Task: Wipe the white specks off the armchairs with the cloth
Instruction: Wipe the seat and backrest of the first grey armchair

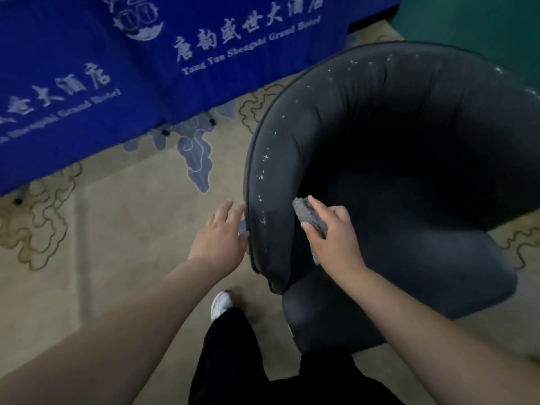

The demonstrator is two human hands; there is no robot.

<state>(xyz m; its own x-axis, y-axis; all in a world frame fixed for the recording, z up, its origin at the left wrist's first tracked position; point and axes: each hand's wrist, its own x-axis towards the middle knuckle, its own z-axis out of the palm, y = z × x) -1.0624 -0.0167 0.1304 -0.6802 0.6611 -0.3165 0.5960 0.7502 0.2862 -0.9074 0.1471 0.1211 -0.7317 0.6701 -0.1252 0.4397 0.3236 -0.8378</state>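
A dark grey round armchair (394, 147) fills the right half of the view. White specks (263, 168) dot its curved rim from the near left arm round to the far right. My right hand (333, 238) grips a folded grey cloth (309, 214) against the inner side of the left arm, just right of the lowest specks. My left hand (222, 232) has its fingers straight and touches the outer side of that same arm.
A table draped in blue cloth with white lettering (122, 68) stands behind and to the left. Beige carpet with cloud patterns (117, 229) covers the floor. My dark trouser legs and a white shoe (220, 304) stand close to the chair's front.
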